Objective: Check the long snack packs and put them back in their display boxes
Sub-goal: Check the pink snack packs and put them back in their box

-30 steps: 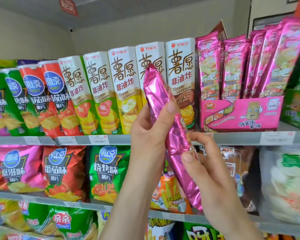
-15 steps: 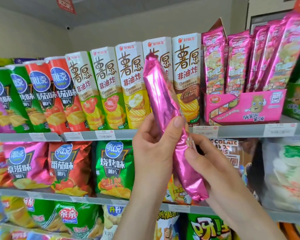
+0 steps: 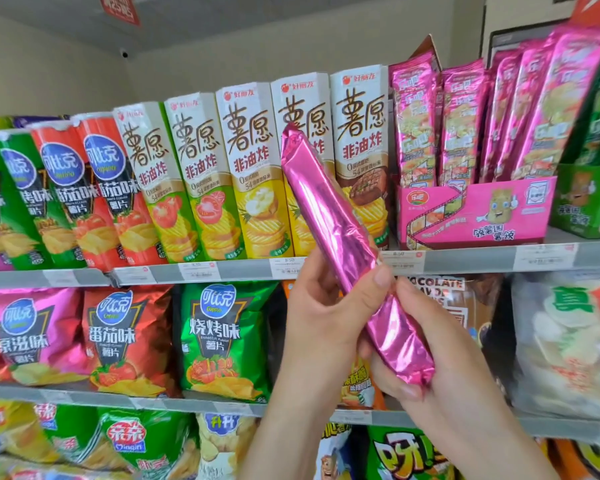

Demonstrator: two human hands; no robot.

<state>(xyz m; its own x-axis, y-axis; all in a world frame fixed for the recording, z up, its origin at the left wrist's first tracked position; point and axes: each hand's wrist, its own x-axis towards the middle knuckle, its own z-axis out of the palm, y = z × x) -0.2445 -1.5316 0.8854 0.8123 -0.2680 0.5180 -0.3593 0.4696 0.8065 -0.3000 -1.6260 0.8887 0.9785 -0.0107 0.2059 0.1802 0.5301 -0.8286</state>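
I hold a long pink foil snack pack [image 3: 329, 216] in front of the shelves, tilted with its top end to the upper left and its plain back toward me. My left hand [image 3: 321, 313] grips its middle, thumb across the foil. My right hand [image 3: 440, 351] cups its lower end from below and behind. On the upper shelf to the right stands the pink display box [image 3: 475, 213], holding several upright pink packs [image 3: 465, 123]. A green display box [image 3: 586, 202] with green packs stands at the far right, partly cut off.
Tall white crisp cartons [image 3: 250, 168] and red and green tubes [image 3: 94, 199] fill the upper shelf [image 3: 465, 259] left of the pink box. Crisp bags [image 3: 222, 337] crowd the shelves below. A pale wall and ceiling rise behind the top row.
The pack has tilted further, its lower end swinging right and down. Both hands have shifted slightly right along with it and keep their grip.
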